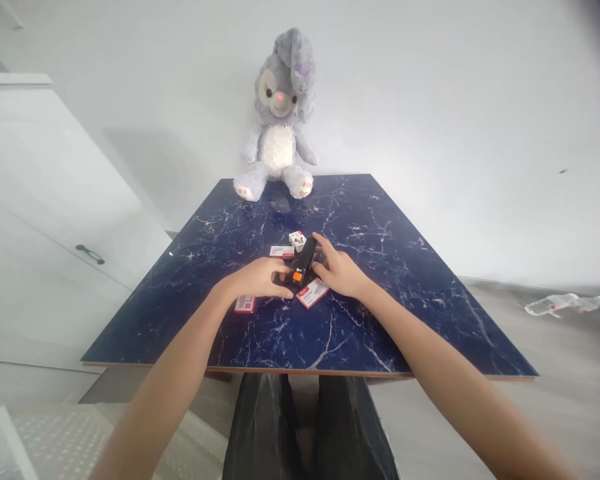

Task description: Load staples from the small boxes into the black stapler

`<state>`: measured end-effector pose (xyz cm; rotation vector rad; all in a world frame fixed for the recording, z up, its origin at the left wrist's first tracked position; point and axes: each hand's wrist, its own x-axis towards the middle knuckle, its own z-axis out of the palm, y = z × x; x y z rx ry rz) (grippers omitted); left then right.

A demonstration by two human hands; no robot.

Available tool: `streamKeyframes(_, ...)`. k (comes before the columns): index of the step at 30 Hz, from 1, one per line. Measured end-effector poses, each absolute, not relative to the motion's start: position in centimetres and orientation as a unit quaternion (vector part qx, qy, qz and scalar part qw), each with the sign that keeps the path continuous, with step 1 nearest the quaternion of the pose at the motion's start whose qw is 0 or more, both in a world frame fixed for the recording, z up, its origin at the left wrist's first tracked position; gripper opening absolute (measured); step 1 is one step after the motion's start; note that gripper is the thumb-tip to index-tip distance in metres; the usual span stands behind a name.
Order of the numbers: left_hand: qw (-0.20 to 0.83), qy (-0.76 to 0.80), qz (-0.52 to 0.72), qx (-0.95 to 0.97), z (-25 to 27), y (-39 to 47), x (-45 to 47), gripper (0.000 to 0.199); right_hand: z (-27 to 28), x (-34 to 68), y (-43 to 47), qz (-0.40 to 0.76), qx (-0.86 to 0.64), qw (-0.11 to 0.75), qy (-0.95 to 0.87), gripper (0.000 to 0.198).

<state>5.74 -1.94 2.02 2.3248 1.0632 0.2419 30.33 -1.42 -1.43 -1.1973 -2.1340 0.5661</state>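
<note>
A black stapler (307, 257) with an orange piece at its near end lies slanted between my hands. My right hand (341, 270) is on its right side, index finger by the far end and thumb lower down, gripping it. Beside the orange end is my left hand (263, 277), its fingers curved and thumb held apart, fingertips at or very near the stapler. Small red-and-white boxes surround them: one box (313, 293) under the near end, another box (282, 251) behind my left hand, a third box (245, 305) partly covered by my left wrist. A white box (297, 240) with a dark picture touches the stapler's far end.
The dark blue marbled table (330, 340) has its near edge above my legs. A grey plush rabbit (279, 127) sits at the back against the wall. On the left stands a white cabinet (45, 200) with dark handles. Clear plastic packaging (565, 305) lies on the floor at right.
</note>
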Motion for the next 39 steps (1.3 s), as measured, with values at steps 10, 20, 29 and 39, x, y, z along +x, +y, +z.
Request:
streamKeyframes(10,0.16,0.379,0.149,0.899,0.6,-2.8,8.0,0.036,-2.2,30.3,-1.3,0.297,-0.363,0.291,-0.834,0.085)
streamKeyframes(20,0.189,0.359,0.19,0.894,0.0,-2.2,7.2,0.015,-1.1,30.6,-1.6,0.351,-0.393,0.294,-0.797,0.069)
streamKeyframes(29,0.071,0.493,0.27,0.824,-0.2,-0.4,5.1,0.034,-0.4,31.3,-1.7,0.317,-0.414,0.278,-0.807,0.092)
streamKeyframes(39,0.172,0.495,0.135,0.841,0.7,-1.4,5.6,0.042,1.6,32.9,-2.1,0.347,-0.362,0.157,-0.851,0.119)
